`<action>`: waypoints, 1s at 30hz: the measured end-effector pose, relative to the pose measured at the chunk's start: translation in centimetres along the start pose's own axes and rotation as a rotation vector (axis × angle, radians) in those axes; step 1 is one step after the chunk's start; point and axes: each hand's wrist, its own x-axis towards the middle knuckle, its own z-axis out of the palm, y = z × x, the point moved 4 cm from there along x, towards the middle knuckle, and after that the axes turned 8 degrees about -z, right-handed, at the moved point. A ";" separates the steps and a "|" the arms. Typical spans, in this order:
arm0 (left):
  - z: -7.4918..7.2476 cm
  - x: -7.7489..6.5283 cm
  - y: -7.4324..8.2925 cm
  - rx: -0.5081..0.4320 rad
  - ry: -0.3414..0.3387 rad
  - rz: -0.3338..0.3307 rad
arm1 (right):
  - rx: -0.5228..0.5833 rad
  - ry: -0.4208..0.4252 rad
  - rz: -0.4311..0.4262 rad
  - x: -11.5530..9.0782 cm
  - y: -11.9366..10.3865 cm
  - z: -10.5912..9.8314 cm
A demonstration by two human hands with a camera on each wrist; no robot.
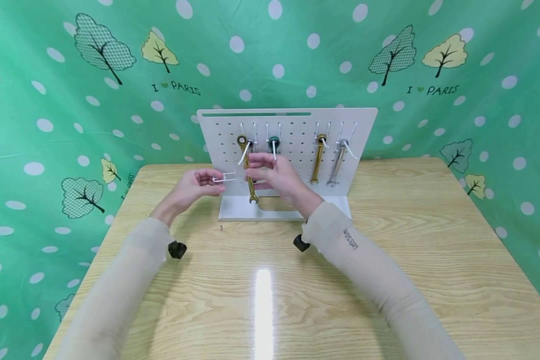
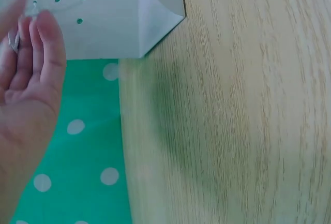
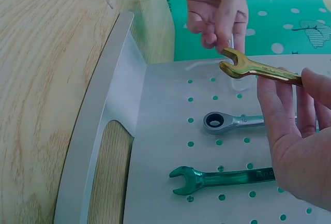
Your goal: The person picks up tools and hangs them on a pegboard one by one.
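My right hand pinches a gold combination wrench between thumb and fingers, in front of the white pegboard. In the head view the wrench hangs nearly upright, its ring end up and its open jaw down. My left hand, left of it, holds a white wire hook in its fingertips, the prongs pointing toward the board. In the left wrist view that hand is partly cut off. Behind my right hand hang a silver ratchet wrench and a green wrench, both partly hidden by it.
On the board's right side, another gold wrench and a silver wrench hang from white hooks. The board's base stands on a wooden table. A small reddish bit lies before it. A green dotted curtain hangs behind.
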 end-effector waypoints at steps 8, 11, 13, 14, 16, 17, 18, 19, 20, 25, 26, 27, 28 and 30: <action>-0.5 0.1 0.1 0.053 0.187 0.041 | -0.010 0.006 0.002 0.1 0.3 -0.1; -0.5 0.1 0.3 0.090 0.210 0.066 | -0.009 0.007 0.004 0.1 0.3 -0.1; -0.5 0.0 0.5 0.144 0.229 0.089 | -0.008 0.008 0.007 0.1 0.3 -0.2; -0.4 -0.1 0.6 0.172 0.239 0.102 | -0.008 0.007 0.008 0.0 0.3 -0.2; -0.3 -0.2 0.9 0.224 0.265 0.131 | -0.010 0.007 0.010 0.0 0.3 -0.3; -0.3 -0.3 1.1 0.244 0.284 0.144 | -0.013 0.005 0.011 -0.1 0.3 -0.3; -0.3 -0.4 1.3 0.257 0.304 0.153 | -0.017 0.003 0.012 -0.1 0.4 -0.3; -0.4 -0.6 1.5 0.263 0.325 0.160 | -0.023 0.002 0.013 -0.1 0.4 -0.4; -0.4 -0.7 1.7 0.269 0.352 0.168 | -0.028 0.000 0.014 -0.2 0.4 -0.4; -0.7 -1.7 3.2 0.281 0.475 0.251 | -0.029 -0.016 0.021 -0.3 0.8 -0.4; -0.6 -1.9 3.6 0.288 0.484 0.280 | -0.023 -0.021 0.023 -0.4 0.8 -0.3; -0.5 -2.0 3.9 0.285 0.483 0.306 | -0.019 -0.028 0.021 -0.4 0.9 -0.3; -0.3 -2.1 4.3 0.277 0.474 0.331 | -0.015 -0.034 0.020 -0.4 0.9 -0.2; 0.1 -2.1 5.0 0.264 0.442 0.368 | -0.018 -0.051 0.010 -0.4 0.9 -0.2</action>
